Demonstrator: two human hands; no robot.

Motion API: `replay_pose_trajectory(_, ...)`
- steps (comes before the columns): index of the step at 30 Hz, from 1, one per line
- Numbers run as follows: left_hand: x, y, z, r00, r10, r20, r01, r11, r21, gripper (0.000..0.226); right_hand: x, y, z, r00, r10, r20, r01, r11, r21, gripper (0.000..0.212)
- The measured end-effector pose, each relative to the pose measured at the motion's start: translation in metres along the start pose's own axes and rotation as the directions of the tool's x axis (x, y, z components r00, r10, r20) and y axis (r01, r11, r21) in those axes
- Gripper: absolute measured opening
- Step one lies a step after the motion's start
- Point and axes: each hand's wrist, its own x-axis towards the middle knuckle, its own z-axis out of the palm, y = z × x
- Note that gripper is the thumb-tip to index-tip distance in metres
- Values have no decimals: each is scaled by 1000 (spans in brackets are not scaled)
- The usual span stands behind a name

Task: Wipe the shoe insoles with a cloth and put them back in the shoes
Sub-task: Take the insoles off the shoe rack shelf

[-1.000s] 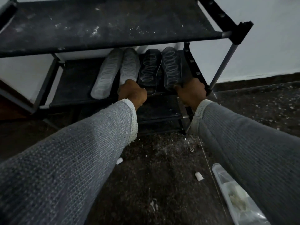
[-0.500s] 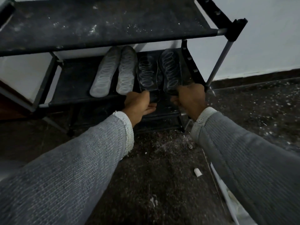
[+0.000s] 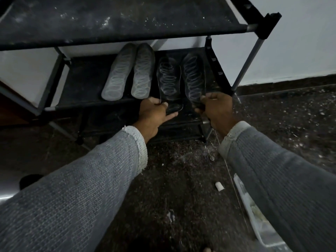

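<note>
- On the middle shelf point(image 3: 81, 84) of the dark shoe rack point(image 3: 127, 20), seen from the head camera, four insoles lie side by side with heels toward us: two pale ones, the far-left pale insole point(image 3: 119, 71) and the second pale insole point(image 3: 143, 70), then two dark ones at the right.
- Our left hand point(image 3: 154, 113) grips the heel of the left dark insole point(image 3: 168, 82), fingers curled over its near edge and thumb reaching underneath; our right hand point(image 3: 216, 108) is closed round the heel of the right dark insole point(image 3: 193, 77).
- We judge the heels are taken because they overhang the shelf's front lip, the only ends reachable without going under the top shelf.
- Both dark insoles appear tilted, heels lifted, toes resting far back on the shelf; we read this as drawing the pair out for wiping.
- No cloth and no shoes show here, so wiping seems not yet begun.
- Room is tight: the top shelf hangs close above, the right side frame point(image 3: 216, 57) stands just beside the right dark insole, and the second pale insole lies just beside the left dark one.
- Toward us the speckled floor point(image 3: 181, 179) is open, apart from a small white piece point(image 3: 219, 186) and a clear plastic tray point(image 3: 258, 215) at near right, so pulling straight back looks the safest path.
</note>
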Motion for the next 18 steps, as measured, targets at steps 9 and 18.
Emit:
replay_pose_trajectory(9, -76, -59, -25, 999, 42, -6, -42, 998, 35, 19, -84, 35, -64, 995, 4, 102, -6, 1000, 24, 10)
replay_pose_trajectory(18, -135, -173, -48, 982, -166, -84, 166, 986, -10, 10, -147, 128, -143, 977, 144, 156, -125, 984, -125, 4)
